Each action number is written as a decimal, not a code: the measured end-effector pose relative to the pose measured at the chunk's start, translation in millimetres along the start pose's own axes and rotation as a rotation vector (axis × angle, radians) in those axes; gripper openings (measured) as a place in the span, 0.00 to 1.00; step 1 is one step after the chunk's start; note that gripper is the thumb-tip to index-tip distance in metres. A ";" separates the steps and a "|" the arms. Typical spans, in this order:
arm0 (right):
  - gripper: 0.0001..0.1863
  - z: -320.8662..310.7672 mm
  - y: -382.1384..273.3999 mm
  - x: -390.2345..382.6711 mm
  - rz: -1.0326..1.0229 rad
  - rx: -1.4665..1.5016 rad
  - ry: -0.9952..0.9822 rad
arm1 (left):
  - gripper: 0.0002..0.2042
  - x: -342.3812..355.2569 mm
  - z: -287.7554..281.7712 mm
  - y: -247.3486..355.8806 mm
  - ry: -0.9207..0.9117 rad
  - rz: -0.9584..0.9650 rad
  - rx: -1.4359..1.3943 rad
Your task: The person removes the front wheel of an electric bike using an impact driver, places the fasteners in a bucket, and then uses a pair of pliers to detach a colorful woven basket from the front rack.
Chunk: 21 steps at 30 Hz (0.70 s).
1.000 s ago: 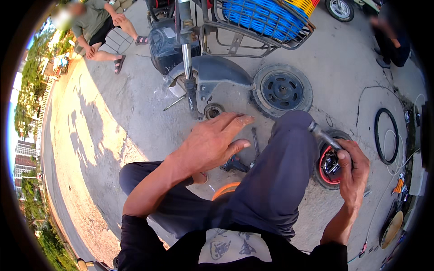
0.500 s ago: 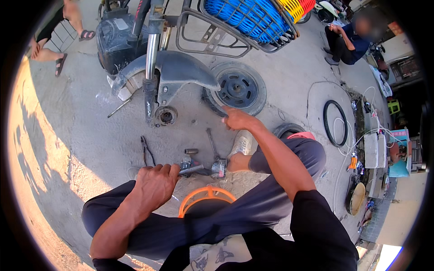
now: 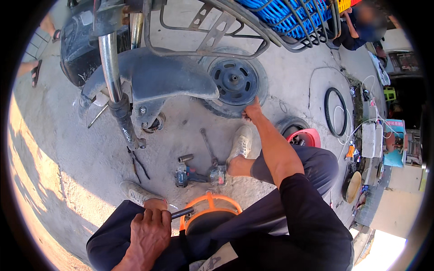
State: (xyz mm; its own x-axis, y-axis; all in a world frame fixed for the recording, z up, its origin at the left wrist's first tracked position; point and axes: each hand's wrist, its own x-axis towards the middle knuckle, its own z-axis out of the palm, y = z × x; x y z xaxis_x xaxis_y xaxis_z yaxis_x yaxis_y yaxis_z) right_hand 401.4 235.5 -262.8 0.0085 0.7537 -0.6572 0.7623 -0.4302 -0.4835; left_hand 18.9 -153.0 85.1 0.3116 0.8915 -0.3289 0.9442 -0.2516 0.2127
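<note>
My left hand (image 3: 151,229), low at the left above my thigh, is closed round a dark metal bar (image 3: 183,212) that points right over an orange-framed stool (image 3: 210,203). My right hand (image 3: 253,110) reaches forward to the near edge of a spoked black wheel with its tyre (image 3: 235,81), lying flat on the concrete. Its thumb is on the tyre and its fingers curl at the rim. Between my feet lie a cordless impact wrench (image 3: 193,176), a metal socket (image 3: 185,158) and a long spanner (image 3: 208,143). Pliers (image 3: 138,163) rest further left.
A vehicle's front fork (image 3: 110,67), black mudguard (image 3: 167,74) and rack (image 3: 217,31) overhang the left and middle. A loose tyre (image 3: 335,112) and white cable (image 3: 368,122) lie right. A red-rimmed container (image 3: 305,137) stands by my right knee. A person (image 3: 355,29) sits far right.
My right hand has moved slightly right and forward onto the tyre's edge. My left hand has drawn back toward me with the bar. The view has shifted, bringing the fork and mudguard closer.
</note>
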 end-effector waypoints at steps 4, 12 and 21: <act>0.54 6.7 3.9 -15.7 -0.027 0.130 0.024 | 0.04 4.3 -6.4 1.3 0.037 0.010 0.028; 0.47 77.2 -50.0 -108.9 -0.106 0.153 0.049 | 0.04 12.7 -24.7 9.8 0.107 0.068 0.060; 0.30 227.3 -19.4 -294.5 -0.607 -0.513 0.031 | 0.10 14.4 -48.0 11.2 0.278 -0.004 -0.011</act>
State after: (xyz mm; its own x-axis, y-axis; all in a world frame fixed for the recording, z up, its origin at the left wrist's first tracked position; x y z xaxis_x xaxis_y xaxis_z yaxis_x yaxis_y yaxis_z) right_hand 237.0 -91.0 -191.2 -0.4916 0.7997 -0.3446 0.8426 0.3368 -0.4203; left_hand 28.8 -124.9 126.9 0.2648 0.9621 -0.0646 0.9438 -0.2449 0.2219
